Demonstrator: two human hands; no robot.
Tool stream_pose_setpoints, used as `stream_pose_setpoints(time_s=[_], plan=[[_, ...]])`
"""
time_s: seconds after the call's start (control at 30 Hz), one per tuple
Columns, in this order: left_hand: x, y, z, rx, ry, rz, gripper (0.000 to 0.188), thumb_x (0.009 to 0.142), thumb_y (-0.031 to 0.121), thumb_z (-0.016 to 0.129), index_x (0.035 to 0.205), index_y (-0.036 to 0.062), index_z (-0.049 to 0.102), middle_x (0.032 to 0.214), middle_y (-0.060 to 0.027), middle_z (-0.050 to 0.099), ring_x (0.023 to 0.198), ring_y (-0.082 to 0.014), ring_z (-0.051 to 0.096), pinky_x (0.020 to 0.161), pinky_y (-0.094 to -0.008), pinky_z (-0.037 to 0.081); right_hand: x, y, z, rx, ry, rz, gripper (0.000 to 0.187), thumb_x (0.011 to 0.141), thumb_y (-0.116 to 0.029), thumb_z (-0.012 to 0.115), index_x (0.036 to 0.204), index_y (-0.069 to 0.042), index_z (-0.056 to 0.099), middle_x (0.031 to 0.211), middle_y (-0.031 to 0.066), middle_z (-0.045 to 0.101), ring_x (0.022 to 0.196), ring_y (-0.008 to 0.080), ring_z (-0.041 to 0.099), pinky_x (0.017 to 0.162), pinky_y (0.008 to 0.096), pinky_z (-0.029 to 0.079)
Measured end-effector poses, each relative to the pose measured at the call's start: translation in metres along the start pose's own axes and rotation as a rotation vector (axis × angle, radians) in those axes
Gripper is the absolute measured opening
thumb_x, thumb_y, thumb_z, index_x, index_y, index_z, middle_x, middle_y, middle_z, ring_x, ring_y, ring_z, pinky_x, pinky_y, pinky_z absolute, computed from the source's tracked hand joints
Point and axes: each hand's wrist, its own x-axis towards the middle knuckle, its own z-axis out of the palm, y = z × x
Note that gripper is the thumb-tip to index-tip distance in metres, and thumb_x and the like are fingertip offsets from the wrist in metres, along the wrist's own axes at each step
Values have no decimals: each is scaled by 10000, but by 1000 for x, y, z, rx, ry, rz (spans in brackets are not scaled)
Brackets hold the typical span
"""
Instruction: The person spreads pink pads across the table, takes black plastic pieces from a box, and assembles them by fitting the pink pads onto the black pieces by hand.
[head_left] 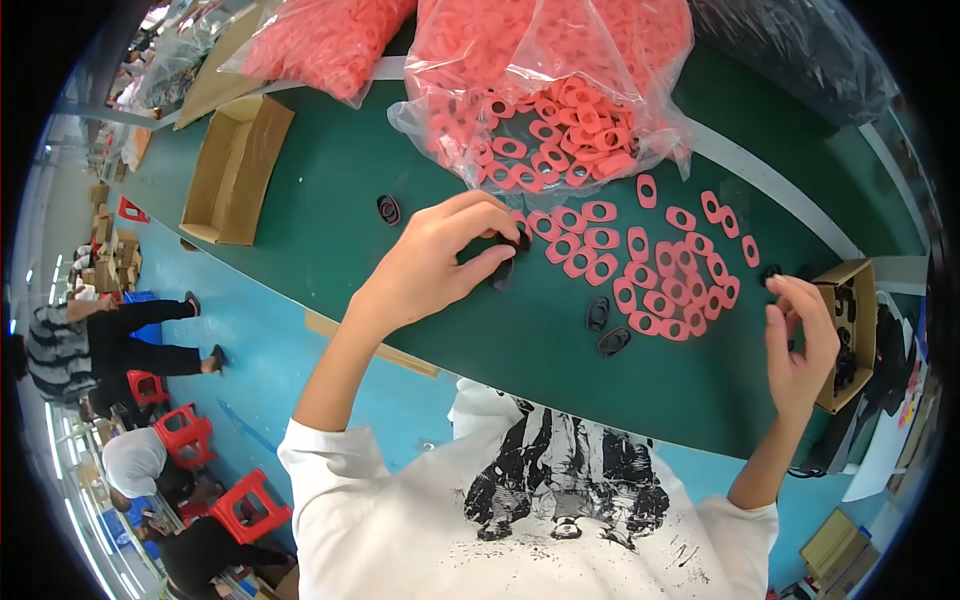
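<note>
Left hand [440,250]: thumb and index nearly closed, apparently pinching a black part [503,272]; fingers cover most of it. Right hand [803,345], around 3-4 o'clock from the left: fingers curled, thumb a little apart, small dark piece [769,274] at the fingertips, 11 o'clock of the palm. Held or just touched, can't tell.

Pink rings [675,292] lie loose at 3 o'clock from the left hand, some touching or overlapping. Risk: fingers could drag two at once, or the right wrist could sweep the near ones. Two black ovals [597,314] sit at 4 o'clock from the left hand, toward the table's near edge; a forearm could knock them off. Another black oval [389,209], 10 o'clock, is easy to overlook.

Open clear bag [560,60], 1 o'clock: a bump could spill more rings over the sorted spread. Cardboard box [866,320], 3 o'clock from the right hand, close by: the knuckles might catch its rim. Thin pinch on the left; the part could twist out.
</note>
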Motion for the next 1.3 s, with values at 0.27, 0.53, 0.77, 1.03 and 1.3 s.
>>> stream_pose_setpoints(time_s=[0.27, 0.53, 0.77, 1.03, 1.3], plan=[[25, -25, -1, 328, -153, 302, 107, 791, 5, 681, 867, 14, 607, 989, -77, 641, 965, -279, 601, 816, -376, 516, -70, 33, -36, -59, 82, 330, 228, 921, 33, 550, 1132, 9, 633, 1072, 75, 649, 896, 121, 603, 744, 225, 477], [26, -18, -12, 456, -283, 262, 170, 749, -58, 652, 897, -1, 590, 1008, -127, 624, 928, -331, 620, 771, -402, 515, -87, 32, -39, -61, 150, 505, 184, 881, 9, 598, 1056, -7, 651, 1060, 70, 646, 865, 121, 613, 735, 221, 474], [34, -16, -5, 443, -271, 187, 110, 790, -55, 659, 873, -27, 591, 974, -124, 619, 874, -328, 617, 741, -404, 509, -85, 33, -17, -234, 184, 539, 359, 737, 43, 718, 1079, -36, 648, 1134, 49, 615, 672, 116, 535, 576, 237, 425], [30, -13, -3, 470, -238, 173, 176, 803, -9, 685, 962, -28, 611, 956, -139, 615, 872, -326, 609, 745, -415, 497, -83, 13, -3, 20, -67, 414, 319, 687, 22, 773, 975, -13, 639, 806, 62, 558, 641, 157, 509, 569, 271, 428], [28, -5, 2, 464, -202, 51, 202, 799, -33, 670, 996, -32, 625, 1007, -135, 587, 890, -345, 595, 750, -420, 485, -59, -1, 11, 70, -268, 256, 424, 655, -58, 832, 1039, -55, 651, 772, 46, 544, 636, 180, 511, 556, 296, 435]])
